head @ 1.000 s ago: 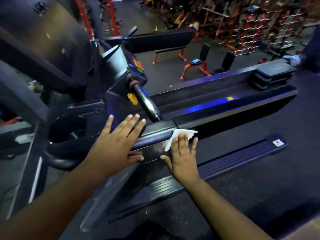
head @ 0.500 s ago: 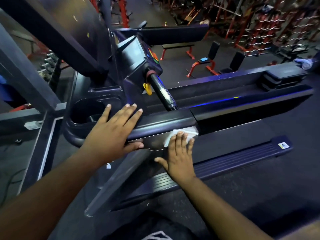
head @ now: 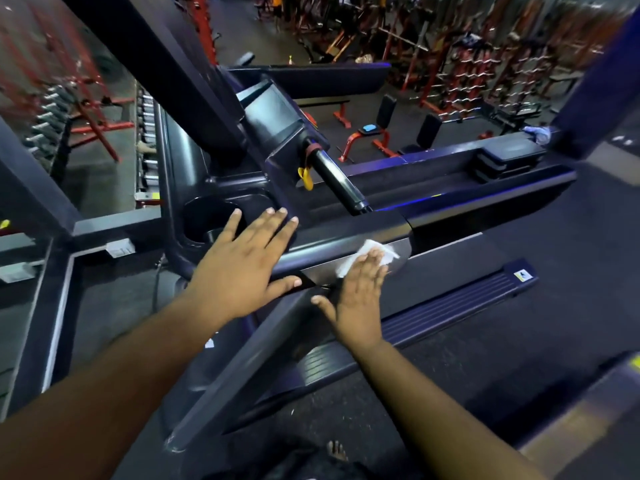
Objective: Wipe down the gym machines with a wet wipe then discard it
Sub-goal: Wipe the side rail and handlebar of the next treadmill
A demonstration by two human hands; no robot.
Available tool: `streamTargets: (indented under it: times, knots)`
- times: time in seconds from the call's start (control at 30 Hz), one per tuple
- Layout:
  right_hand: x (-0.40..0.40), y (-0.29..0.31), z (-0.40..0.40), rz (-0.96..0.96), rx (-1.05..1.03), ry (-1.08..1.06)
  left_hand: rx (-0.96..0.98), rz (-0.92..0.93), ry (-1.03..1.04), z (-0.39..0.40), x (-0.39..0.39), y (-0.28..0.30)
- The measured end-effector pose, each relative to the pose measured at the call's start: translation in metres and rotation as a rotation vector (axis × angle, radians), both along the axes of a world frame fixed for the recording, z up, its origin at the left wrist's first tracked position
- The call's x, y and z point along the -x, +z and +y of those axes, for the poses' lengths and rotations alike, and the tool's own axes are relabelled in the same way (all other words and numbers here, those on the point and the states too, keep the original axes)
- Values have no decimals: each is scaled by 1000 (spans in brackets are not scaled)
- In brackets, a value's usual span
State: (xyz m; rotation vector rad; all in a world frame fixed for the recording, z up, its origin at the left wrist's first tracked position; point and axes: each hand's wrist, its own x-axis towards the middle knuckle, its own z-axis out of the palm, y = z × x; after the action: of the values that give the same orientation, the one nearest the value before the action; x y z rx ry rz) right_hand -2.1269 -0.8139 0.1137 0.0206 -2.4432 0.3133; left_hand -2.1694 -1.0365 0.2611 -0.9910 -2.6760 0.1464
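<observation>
Gym: one treadmill (head: 346, 233), one wipe (head: 363, 256), apparently.

Wipe (head: 372, 254) under right hand (head: 360, 299) on treadmill rail (head: 346, 237), left hand (head: 242, 268) beside, cup holder (head: 204, 216) further left.

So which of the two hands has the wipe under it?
The right hand: its straight fingers press the white wet wipe against the treadmill's side rail. The left hand lies flat on the rail, bare.
</observation>
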Motion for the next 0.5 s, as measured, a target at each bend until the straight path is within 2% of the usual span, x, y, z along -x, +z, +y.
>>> streamTargets:
  times: [0.1,0.23,0.3,0.4,0.5]
  knots:
    - [-7,-3,-44,47,-225,164,6,-24,-13,-3,2,-2]
    - [-4,-5,-27,48,-299,133,24,-35,-14,-3,2,-1]
    - [-5,-5,2,-32,-241,43,33,-39,-8,-1,2,0]
    - [-4,6,42,-127,-33,-76,20,-34,-6,2,1,2]
    - [-1,32,39,-156,147,-99,35,-44,12,2,1,2]
